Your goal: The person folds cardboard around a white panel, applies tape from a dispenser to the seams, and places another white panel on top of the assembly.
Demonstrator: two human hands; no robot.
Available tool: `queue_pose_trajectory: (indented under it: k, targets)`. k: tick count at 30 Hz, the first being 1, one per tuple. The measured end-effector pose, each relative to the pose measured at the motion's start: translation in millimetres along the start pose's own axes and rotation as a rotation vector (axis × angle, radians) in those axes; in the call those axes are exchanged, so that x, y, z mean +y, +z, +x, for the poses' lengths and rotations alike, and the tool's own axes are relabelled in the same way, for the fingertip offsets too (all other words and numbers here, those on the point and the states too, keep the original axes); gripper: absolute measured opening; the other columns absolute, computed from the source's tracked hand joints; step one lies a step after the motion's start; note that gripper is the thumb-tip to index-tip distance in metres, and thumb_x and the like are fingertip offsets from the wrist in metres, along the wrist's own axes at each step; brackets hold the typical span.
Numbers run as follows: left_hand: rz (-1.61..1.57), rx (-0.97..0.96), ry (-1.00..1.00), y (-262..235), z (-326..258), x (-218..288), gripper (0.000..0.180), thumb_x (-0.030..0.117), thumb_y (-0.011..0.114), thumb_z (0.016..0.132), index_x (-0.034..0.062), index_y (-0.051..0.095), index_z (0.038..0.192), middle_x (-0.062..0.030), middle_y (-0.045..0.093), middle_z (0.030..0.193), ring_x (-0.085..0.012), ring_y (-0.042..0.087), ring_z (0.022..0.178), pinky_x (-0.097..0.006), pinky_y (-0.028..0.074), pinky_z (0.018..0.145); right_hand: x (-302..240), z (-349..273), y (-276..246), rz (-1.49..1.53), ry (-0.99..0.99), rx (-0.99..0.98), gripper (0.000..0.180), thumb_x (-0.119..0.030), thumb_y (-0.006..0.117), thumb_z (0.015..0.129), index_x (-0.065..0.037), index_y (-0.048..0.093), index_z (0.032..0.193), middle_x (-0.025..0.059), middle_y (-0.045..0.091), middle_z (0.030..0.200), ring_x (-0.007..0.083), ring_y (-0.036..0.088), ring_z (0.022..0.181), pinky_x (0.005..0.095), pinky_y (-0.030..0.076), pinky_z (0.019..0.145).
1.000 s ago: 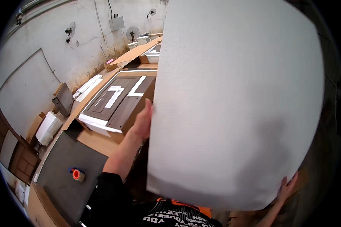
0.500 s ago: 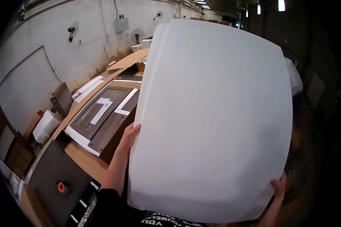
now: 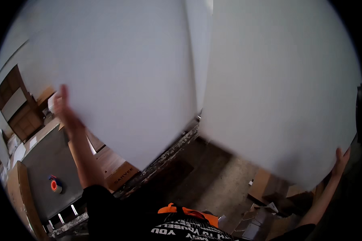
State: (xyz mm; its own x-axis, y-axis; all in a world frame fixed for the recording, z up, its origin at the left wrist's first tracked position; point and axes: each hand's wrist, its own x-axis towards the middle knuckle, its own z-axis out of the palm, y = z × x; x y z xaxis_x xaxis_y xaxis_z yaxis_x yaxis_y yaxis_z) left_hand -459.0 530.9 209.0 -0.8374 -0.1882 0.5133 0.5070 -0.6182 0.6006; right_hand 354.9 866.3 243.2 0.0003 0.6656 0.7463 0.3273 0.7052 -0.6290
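Note:
Two large white foam-like sheets spread apart in front of me, one at the left and one at the right. A narrow pale strip shows between them, and I cannot tell whether they are joined higher up. My left hand, blurred with its thumb up, is closed at the outer edge of the left sheet. Near its lower outer corner, my right hand grips the right sheet, thumb on the near face. The sheets' top edges lie outside the picture.
A dark work surface at the left bears a tape roll. Beside it, a cardboard box is partly hidden by the left sheet. Cardboard pieces lie on the floor at the right. Brown panels lean on the wall.
The single broad white face has become two sheets spread apart. My left hand has moved left and up, my right hand right and up. The floor now shows between the sheets.

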Motion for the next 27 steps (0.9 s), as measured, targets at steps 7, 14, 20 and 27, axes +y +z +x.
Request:
queue_pose_trajectory:
  k: [7, 14, 20, 27]
  targets:
    - [0.071, 0.378, 0.541, -62, -8, 131, 0.034, 0.018, 0.068, 0.088, -0.0088, 0.06, 0.108, -0.0151, 0.065, 0.103, -0.0239, 0.065, 0.089, -0.036, 0.055, 0.077, 57, 118, 325, 0.498, -0.231, -0.175, 0.056, 0.004, 0.07, 0.081, -0.002, 0.049, 0.132, 0.0048, 0.059, 0.116, 0.0128, 0.056, 0.101, 0.0265, 0.047, 0.087]
    - [0.299, 0.769, 0.851, -134, -161, 274, 0.04, 0.017, 0.076, 0.081, -0.0141, 0.062, 0.102, -0.0182, 0.063, 0.109, -0.0269, 0.061, 0.095, -0.036, 0.05, 0.088, 7, 62, 626, 0.361, -0.904, -0.395, 0.048, 0.014, 0.049, 0.077, -0.006, 0.066, 0.118, 0.0177, 0.064, 0.119, 0.0349, 0.058, 0.117, 0.0432, 0.047, 0.101]
    - [0.413, 1.267, 1.219, -105, -343, 364, 0.042, 0.008, 0.079, 0.076, -0.0194, 0.054, 0.096, -0.0222, 0.061, 0.103, -0.0308, 0.064, 0.084, -0.042, 0.059, 0.072, 5, -14, 745, 0.503, -1.122, -0.66, 0.054, 0.012, 0.054, 0.073, -0.016, 0.067, 0.117, 0.0104, 0.066, 0.117, 0.0341, 0.059, 0.115, 0.0401, 0.052, 0.093]
    - [0.666, 1.425, 1.303, -55, -474, 370, 0.044, 0.011, 0.08, 0.076, -0.0212, 0.056, 0.095, -0.0248, 0.061, 0.103, -0.0304, 0.064, 0.086, -0.041, 0.059, 0.076, 42, -83, 829, 0.473, -1.143, -1.137, 0.063, 0.016, 0.051, 0.065, -0.014, 0.064, 0.119, 0.013, 0.06, 0.124, 0.032, 0.055, 0.113, 0.037, 0.05, 0.092]
